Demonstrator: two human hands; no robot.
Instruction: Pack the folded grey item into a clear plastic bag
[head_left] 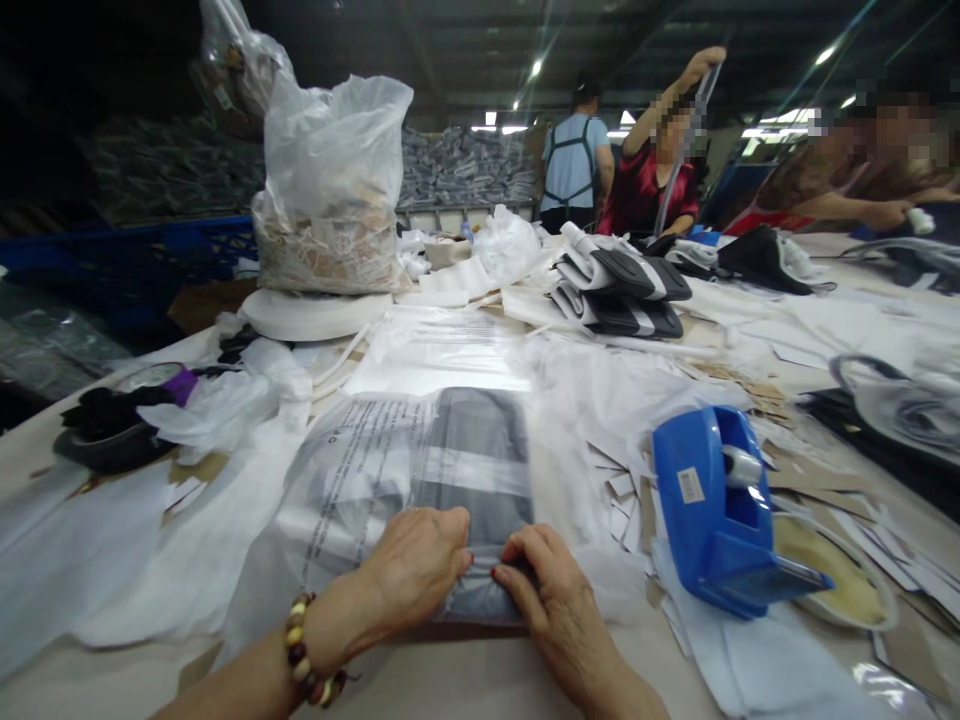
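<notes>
Table point(465, 680): both hands pinch printed polybag point(405, 470), txt probably unreadable.

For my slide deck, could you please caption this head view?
Both hands, left hand and right hand, press a clear plastic bag holding grey folded fabric beside a blue tape dispenser.

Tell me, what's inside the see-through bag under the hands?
Inside the clear bag lies a folded dark grey item with a pale band across it. The left hand and right hand press on its near end, hiding that part.
</notes>
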